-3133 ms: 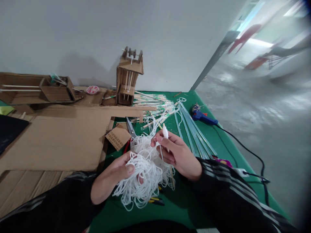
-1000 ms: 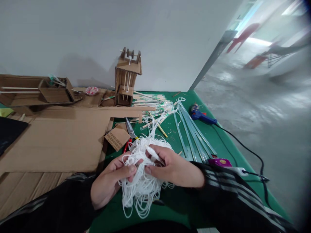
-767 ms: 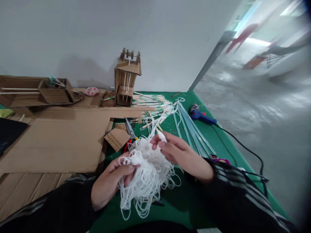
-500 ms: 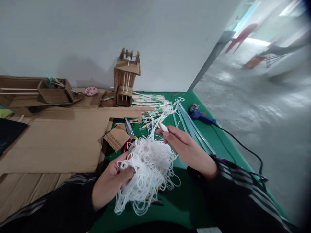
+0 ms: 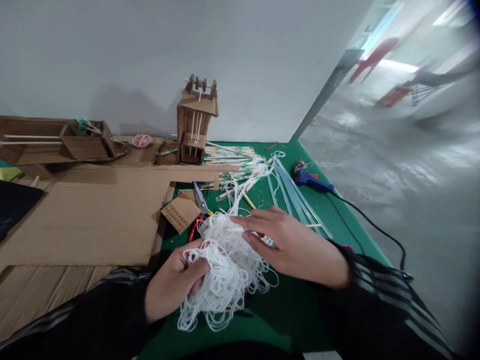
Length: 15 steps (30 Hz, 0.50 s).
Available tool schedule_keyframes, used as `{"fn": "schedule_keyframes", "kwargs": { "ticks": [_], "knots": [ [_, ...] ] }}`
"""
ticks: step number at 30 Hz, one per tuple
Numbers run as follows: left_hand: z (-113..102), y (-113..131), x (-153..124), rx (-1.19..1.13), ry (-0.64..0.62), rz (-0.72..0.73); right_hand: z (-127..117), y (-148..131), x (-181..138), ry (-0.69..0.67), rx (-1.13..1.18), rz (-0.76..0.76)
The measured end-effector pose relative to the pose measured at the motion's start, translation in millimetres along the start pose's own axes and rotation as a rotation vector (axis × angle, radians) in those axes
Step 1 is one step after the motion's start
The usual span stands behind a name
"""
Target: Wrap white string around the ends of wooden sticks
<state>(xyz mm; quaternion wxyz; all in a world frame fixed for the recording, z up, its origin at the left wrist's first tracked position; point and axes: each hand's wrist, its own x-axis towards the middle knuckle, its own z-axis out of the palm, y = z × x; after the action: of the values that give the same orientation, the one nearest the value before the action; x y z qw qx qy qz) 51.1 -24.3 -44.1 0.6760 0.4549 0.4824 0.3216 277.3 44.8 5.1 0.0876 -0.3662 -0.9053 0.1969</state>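
Note:
A tangled bundle of white string (image 5: 225, 265) hangs over the green table (image 5: 337, 220) in front of me. My left hand (image 5: 176, 280) grips the bundle's left side, thumb and fingers closed round several loops. My right hand (image 5: 288, 245) lies against the bundle's upper right, palm down, its fingers curled among the strands; whether they pinch a strand is hidden. More string trails from the bundle toward the back of the table.
Behind the bundle lie red-handled scissors (image 5: 198, 205), a cardboard scrap (image 5: 180, 212), clear glue sticks (image 5: 296, 200) and wooden sticks (image 5: 228, 155). A blue glue gun (image 5: 311, 180) with a black cable sits at the right edge. Large cardboard sheets (image 5: 82, 215) and a cardboard tower (image 5: 197, 122) stand left and behind.
My right hand, which was lifted and pinching a white string end, has come down onto the bundle. My left hand has kept its grip almost in place.

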Motion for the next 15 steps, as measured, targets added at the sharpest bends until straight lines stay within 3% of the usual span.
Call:
{"fn": "schedule_keyframes", "kwargs": {
  "ticks": [6,15],
  "knots": [
    [-1,0,-3,-0.088,-0.062,0.029,6,-16,5,-0.131,-0.087,-0.133],
    [2,5,-2,-0.291,-0.095,-0.009,18,-22,15,-0.151,0.207,-0.34]
  ]
}}
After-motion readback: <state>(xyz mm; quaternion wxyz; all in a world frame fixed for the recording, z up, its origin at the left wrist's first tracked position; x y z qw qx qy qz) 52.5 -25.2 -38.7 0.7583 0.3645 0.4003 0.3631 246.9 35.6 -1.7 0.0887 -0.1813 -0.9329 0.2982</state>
